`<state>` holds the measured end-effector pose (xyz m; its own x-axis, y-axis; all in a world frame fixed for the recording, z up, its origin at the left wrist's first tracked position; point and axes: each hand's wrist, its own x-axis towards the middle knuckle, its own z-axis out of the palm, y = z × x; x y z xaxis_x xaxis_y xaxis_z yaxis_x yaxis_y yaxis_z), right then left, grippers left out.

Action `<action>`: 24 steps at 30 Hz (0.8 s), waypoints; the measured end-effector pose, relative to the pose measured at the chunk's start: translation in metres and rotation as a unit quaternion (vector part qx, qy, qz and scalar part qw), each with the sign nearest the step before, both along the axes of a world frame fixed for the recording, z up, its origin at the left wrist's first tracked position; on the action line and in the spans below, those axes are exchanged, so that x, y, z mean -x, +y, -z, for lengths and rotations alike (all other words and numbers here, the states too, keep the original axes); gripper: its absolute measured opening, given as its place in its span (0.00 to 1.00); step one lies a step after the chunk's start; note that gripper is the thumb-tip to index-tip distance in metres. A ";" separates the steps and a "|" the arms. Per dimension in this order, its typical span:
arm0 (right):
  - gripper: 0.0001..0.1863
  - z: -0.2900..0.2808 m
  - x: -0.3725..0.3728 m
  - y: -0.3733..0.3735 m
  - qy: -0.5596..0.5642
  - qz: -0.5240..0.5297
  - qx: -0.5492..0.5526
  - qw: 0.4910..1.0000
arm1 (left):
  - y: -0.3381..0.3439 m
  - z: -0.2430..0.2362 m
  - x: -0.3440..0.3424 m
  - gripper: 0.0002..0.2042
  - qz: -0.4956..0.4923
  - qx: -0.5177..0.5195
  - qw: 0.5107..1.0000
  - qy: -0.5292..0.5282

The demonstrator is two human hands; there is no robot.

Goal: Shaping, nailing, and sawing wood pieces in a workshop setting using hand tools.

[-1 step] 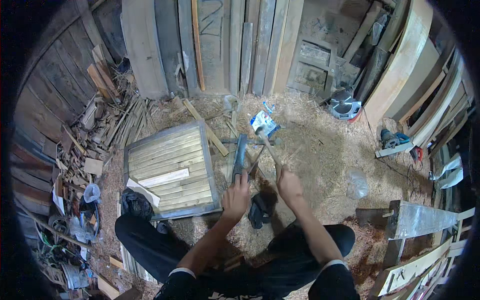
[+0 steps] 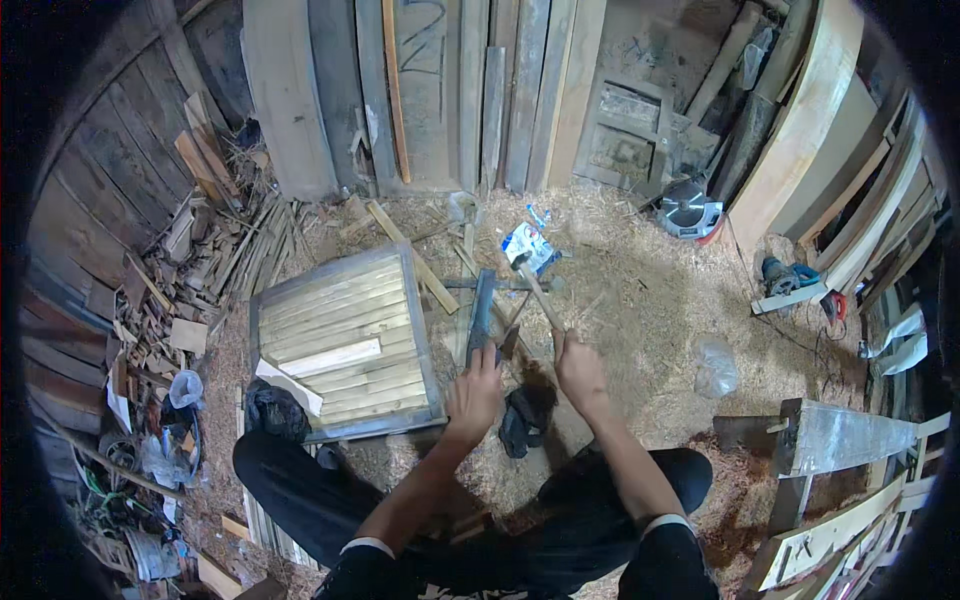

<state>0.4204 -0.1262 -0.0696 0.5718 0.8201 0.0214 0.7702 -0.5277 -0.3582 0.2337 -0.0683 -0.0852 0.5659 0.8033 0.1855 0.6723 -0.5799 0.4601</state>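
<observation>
My right hand (image 2: 580,375) is closed round the wooden handle of a hammer (image 2: 542,298). The hammer's dark head points away from me, toward a blue-and-white plastic packet (image 2: 527,246) on the ground. Just to the left, my left hand (image 2: 475,395) grips the near end of a dark, flat, narrow bar (image 2: 480,312); its exact kind I cannot make out. The bar and hammer lie side by side, apart from each other. Below and between my hands is a crumpled black bag or cloth (image 2: 525,420). A framed slatted wooden panel (image 2: 345,340) lies left of my left hand.
Wood shavings cover the floor. A circular saw (image 2: 688,210) and a blue power tool (image 2: 785,277) sit to the right, near leaning boards (image 2: 800,120). Scrap wood (image 2: 190,270) is heaped at the left. A clear plastic bag (image 2: 715,367) and a wooden frame (image 2: 840,440) are on my right.
</observation>
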 end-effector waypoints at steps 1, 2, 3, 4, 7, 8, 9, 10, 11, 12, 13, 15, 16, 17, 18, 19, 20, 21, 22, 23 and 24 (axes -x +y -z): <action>0.22 -0.003 0.002 0.003 -0.009 -0.012 -0.007 1.000 | -0.001 -0.002 0.004 0.23 -0.013 0.016 1.000 0.016; 0.21 -0.006 0.003 0.007 -0.019 -0.022 -0.014 0.999 | 0.004 0.004 0.007 0.23 -0.018 0.013 1.000 0.017; 0.22 -0.011 0.003 0.015 -0.003 -0.018 -0.013 1.000 | 0.013 0.009 0.011 0.23 -0.017 0.001 1.000 -0.016; 0.22 -0.015 0.006 0.018 -0.003 -0.020 -0.016 1.000 | 0.018 0.014 0.013 0.23 -0.014 -0.010 0.999 -0.049; 0.22 -0.038 0.012 0.015 -0.021 -0.045 -0.017 0.999 | 0.015 0.014 0.014 0.24 -0.014 0.027 0.999 -0.038; 0.22 -0.052 0.012 0.020 -0.003 -0.029 -0.025 0.999 | 0.015 0.014 0.014 0.24 -0.016 0.027 0.999 -0.037; 0.23 -0.067 0.013 0.025 0.015 -0.012 -0.032 0.999 | 0.011 0.016 0.015 0.24 -0.018 0.009 0.999 -0.029; 0.23 -0.080 0.016 0.030 0.019 -0.013 -0.030 0.999 | 0.008 0.015 0.018 0.24 -0.021 -0.008 1.000 -0.019; 0.23 -0.091 0.020 0.035 0.022 0.019 -0.097 0.995 | 0.008 0.015 0.019 0.24 -0.024 -0.006 1.000 -0.015; 0.24 -0.097 0.023 0.036 0.024 0.054 -0.163 0.985 | 0.008 0.011 0.019 0.24 -0.022 -0.016 1.000 -0.008; 0.24 -0.068 0.023 0.026 0.022 0.059 -0.158 0.985 | 0.003 0.005 0.017 0.24 -0.014 -0.024 1.000 -0.003; 0.23 0.014 0.001 0.004 0.008 0.012 0.000 1.000 | -0.005 -0.002 -0.003 0.24 0.005 -0.009 1.000 0.006; 0.23 0.012 0.001 0.008 0.009 0.008 -0.003 1.000 | -0.002 -0.003 -0.001 0.24 0.004 -0.002 1.000 0.031; 0.23 0.009 0.000 0.011 0.013 -0.002 -0.008 1.000 | 0.003 0.002 0.000 0.24 0.001 -0.005 0.999 0.032; 0.22 0.003 0.002 0.014 0.018 -0.013 -0.012 1.000 | 0.009 0.006 0.002 0.24 -0.001 0.010 1.000 0.001; 0.22 -0.002 0.006 0.017 0.019 -0.016 -0.015 1.000 | 0.012 0.010 0.003 0.24 -0.001 0.026 0.999 -0.031; 0.22 -0.008 0.009 0.019 -0.001 -0.034 -0.026 0.999 | 0.013 0.013 0.006 0.24 -0.003 0.023 0.999 -0.031; 0.22 -0.015 0.012 0.015 -0.022 -0.046 -0.030 0.998 | 0.009 0.013 0.006 0.24 0.001 0.008 1.000 -0.025; 0.22 -0.036 0.018 0.015 -0.017 -0.049 -0.028 0.998 | 0.005 0.013 0.011 0.24 -0.001 -0.007 1.000 -0.015; 0.22 -0.068 0.020 0.021 0.003 -0.036 -0.049 0.998 | 0.004 0.014 0.016 0.24 -0.006 -0.007 1.000 -0.011; 0.22 -0.088 0.019 0.027 0.023 -0.019 -0.068 0.997 | 0.003 0.015 0.019 0.25 -0.008 -0.026 1.000 0.004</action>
<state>0.4012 -0.0991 0.0186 0.5429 0.8326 0.1095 0.7703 -0.4418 -0.4597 0.2144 -0.0655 -0.1006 0.5548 0.8016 0.2228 0.6847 -0.5920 0.4250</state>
